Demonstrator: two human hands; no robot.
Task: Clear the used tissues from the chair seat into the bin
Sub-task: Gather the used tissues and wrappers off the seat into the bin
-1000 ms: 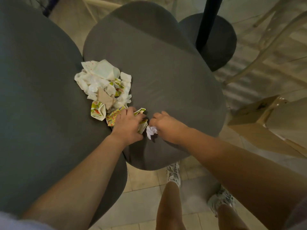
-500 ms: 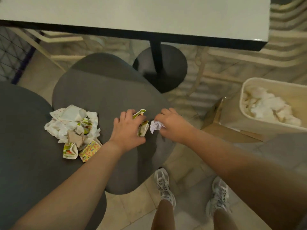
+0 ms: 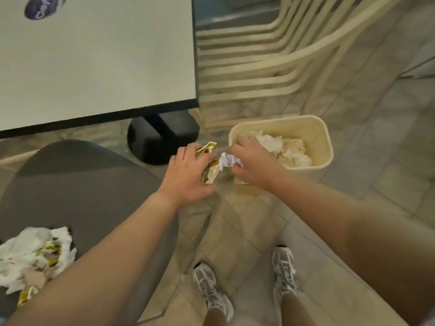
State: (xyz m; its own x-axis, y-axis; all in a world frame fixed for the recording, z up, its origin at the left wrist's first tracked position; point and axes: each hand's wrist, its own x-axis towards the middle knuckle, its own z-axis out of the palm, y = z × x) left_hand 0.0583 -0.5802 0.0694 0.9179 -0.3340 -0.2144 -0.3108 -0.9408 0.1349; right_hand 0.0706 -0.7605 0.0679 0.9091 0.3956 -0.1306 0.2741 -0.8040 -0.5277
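While both hands hang out over the floor near the bin, the biggest thing in view is the white table (image 3: pixel 94 57), black-edged, top left, with a blurred dark mark on it at the far corner. Its black pedestal base (image 3: pixel 162 140) sits on the tiled floor (image 3: pixel 353 175) under the near edge. Grey chair seat (image 3: pixel 77 184) fills the lower left, under the left forearm. Stack of cream chairs (image 3: pixel 259 62) top right, behind the bin.

Cream bin (image 3: pixel 322 142) stands on the floor right of the pedestal, already holding crumpled white tissue. It appears to rest on a flat brown cardboard piece (image 3: pixel 247 188), mostly hidden.

Pile of used tissues (image 3: pixel 35 257) lies on the seat at the lower left edge, white with yellow-green printed bits mixed in, partly cut off by the frame and the left arm.

Two grey-white sneakers (image 3: pixel 211 288) on the tiles at the bottom.

Left hand (image 3: pixel 188 175): fingers curled around a printed wrapper (image 3: pixel 209 170), yellow-green and white, held off the seat, just left of the bin. Right hand (image 3: pixel 254 161): fingers pinching a small white tissue wad (image 3: pixel 228 160), hand over the bin's near left rim, wad just outside it. Wrapper and wad touch or nearly so; can't tell which.
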